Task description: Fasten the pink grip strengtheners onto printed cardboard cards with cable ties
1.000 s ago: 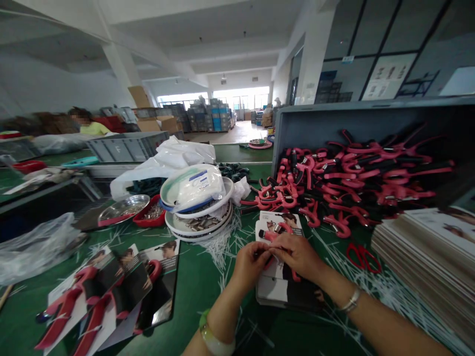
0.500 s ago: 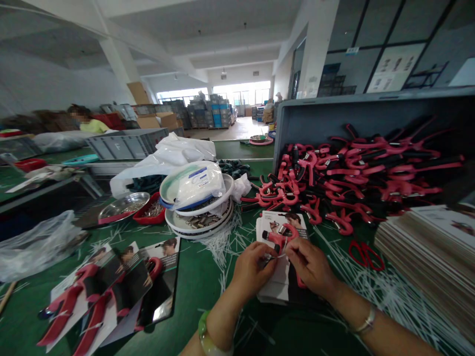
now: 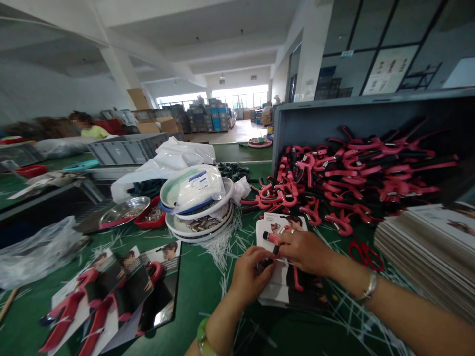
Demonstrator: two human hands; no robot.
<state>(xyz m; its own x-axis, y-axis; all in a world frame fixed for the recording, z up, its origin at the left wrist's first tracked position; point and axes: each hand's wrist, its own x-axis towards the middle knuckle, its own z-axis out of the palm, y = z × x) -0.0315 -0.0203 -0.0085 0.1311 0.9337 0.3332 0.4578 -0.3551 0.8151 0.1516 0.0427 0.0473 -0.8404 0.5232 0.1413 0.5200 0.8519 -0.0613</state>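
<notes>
Green desk [image 3: 200, 289] in a workshop: grip [image 3: 273, 238] on the card stack [image 3: 274, 291], one hand at each side

Grip, pink and black, lies on the printed cards directly before the person; left hand [image 3: 252, 277] has its fingers narrow, closed on a black handle of the grip; right hand [image 3: 306, 252] has its fingers bent over the upper part, tips hidden, so whether they pinch anything cannot be told. Right: card pile [image 3: 415, 259], with red scissors [image 3: 367, 257] between it and the card stack. Behind: grey bin [image 3: 315, 123], loose grips [image 3: 341, 173] inside and in front of it. Left: three carded grips [image 3: 95, 321], overlapping. White strips [image 3: 217, 252] lie scattered on both sides of the card stack; stacked plates [image 3: 174, 228] stand beyond the left hand
</notes>
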